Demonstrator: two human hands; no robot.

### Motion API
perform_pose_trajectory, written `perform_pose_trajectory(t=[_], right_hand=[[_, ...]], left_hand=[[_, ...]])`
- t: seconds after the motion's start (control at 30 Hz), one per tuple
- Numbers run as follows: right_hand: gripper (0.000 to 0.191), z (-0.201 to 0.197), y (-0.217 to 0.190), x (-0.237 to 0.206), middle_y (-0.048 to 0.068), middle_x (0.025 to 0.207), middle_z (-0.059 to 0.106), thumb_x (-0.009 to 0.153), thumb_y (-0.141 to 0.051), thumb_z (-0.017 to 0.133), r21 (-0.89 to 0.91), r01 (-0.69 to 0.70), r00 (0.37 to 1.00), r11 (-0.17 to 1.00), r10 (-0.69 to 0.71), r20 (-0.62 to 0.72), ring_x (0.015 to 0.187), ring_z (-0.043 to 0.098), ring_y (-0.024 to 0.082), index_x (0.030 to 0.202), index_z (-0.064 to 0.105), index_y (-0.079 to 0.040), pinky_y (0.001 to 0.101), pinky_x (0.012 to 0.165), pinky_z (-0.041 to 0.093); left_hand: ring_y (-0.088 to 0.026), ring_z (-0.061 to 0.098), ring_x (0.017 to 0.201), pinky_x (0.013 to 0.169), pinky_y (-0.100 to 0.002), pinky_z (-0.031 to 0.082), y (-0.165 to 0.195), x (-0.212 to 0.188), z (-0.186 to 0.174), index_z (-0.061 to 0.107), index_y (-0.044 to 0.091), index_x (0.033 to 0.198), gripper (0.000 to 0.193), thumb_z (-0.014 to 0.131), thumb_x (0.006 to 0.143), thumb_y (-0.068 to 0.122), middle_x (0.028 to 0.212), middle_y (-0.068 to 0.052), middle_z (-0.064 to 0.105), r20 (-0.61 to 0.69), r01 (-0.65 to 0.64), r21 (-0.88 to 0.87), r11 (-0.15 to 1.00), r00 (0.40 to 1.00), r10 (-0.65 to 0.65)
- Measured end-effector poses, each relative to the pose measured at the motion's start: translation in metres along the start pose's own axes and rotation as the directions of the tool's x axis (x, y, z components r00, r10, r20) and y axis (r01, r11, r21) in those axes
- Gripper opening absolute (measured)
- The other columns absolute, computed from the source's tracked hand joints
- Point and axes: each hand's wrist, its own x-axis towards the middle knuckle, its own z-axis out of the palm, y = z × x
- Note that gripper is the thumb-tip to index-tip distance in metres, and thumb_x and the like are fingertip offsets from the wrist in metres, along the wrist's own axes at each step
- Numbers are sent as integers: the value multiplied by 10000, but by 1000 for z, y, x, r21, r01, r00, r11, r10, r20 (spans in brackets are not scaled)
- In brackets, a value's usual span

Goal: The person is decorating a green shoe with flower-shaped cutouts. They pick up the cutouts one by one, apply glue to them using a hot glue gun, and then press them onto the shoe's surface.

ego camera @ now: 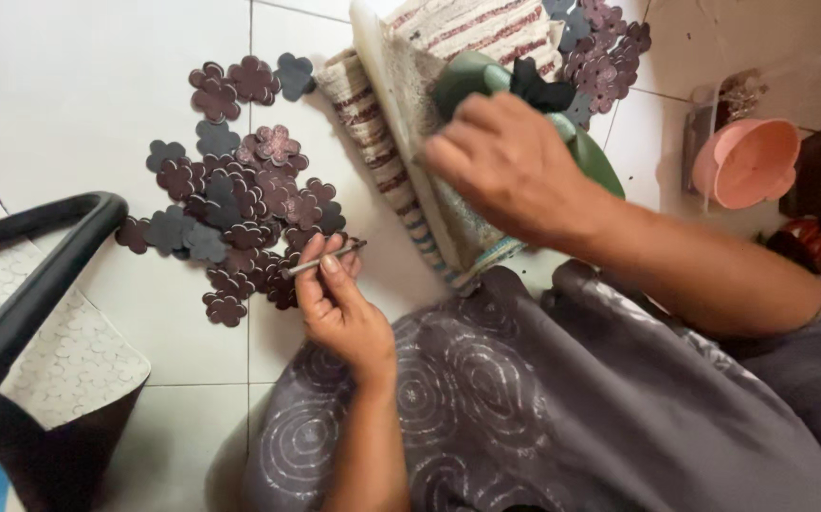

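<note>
My left hand pinches a thin metal rod-like tool at the edge of a heap of dark maroon and grey flower-shaped cutouts on the white tiled floor. My right hand reaches over a board wrapped in striped woven cloth and rests on a green rounded object, beside a black flower piece. More flower cutouts lie at the far end of the cloth.
A pink plastic bowl sits at the right. A black curved bar and a sheet with punched-out flower shapes lie at the left. Grey patterned fabric covers my lap.
</note>
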Motion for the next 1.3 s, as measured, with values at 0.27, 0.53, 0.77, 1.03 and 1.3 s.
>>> perform_pose_trajectory(t=[0.27, 0.53, 0.77, 1.03, 1.3], right_hand=[[369, 12, -20, -55, 99, 1136, 724, 837, -167, 660, -107, 75, 989, 991, -88, -118, 1051, 653, 237, 1183, 687, -40, 353, 839, 497], [763, 9, 3, -117, 92, 1388, 550, 882, -309, 882, 65, -254, 876, 965, 258, -407, 1274, 516, 272, 1469, 433, -121, 488, 995, 437], [1094, 22, 19, -151, 219, 1497, 456, 727, -328, 892, 332, -646, 750, 687, 653, 107, 1347, 479, 422, 1608, 282, -110, 510, 1106, 426], [1093, 28, 20, -176, 216, 1488, 461, 730, -334, 899, 335, -654, 735, 678, 674, 71, 1326, 497, 417, 1609, 295, -98, 499, 1080, 450], [1097, 31, 22, -179, 210, 1476, 464, 726, -355, 893, 338, -635, 749, 695, 660, 52, 1306, 510, 410, 1607, 294, -97, 495, 1074, 463]], left_hand=[[-237, 707, 1142, 1006, -370, 608, 0, -11, 13, 530, -44, 1383, 317, 467, 1121, 124, 1269, -186, 695, 126, -9, 39, 999, 992, 4], [-219, 696, 1196, 1079, -356, 577, 2, -29, 40, 565, -68, 1346, 249, 546, 1103, -18, 1280, -175, 697, 286, -126, -71, 989, 948, 141], [-184, 692, 1185, 1063, -307, 581, -6, -27, 68, 603, -53, 1303, 229, 595, 1074, -50, 1288, -156, 695, 361, -278, 17, 960, 897, 254], [-160, 713, 1101, 1017, -292, 590, -11, -20, 77, 641, -52, 1258, 200, 627, 1059, -47, 1194, -132, 737, 317, -303, 97, 948, 912, 259], [-158, 755, 1059, 951, -288, 611, 3, -22, 80, 673, 4, 1220, 173, 667, 1048, -11, 1159, -98, 762, 386, -510, 350, 786, 843, 375]])
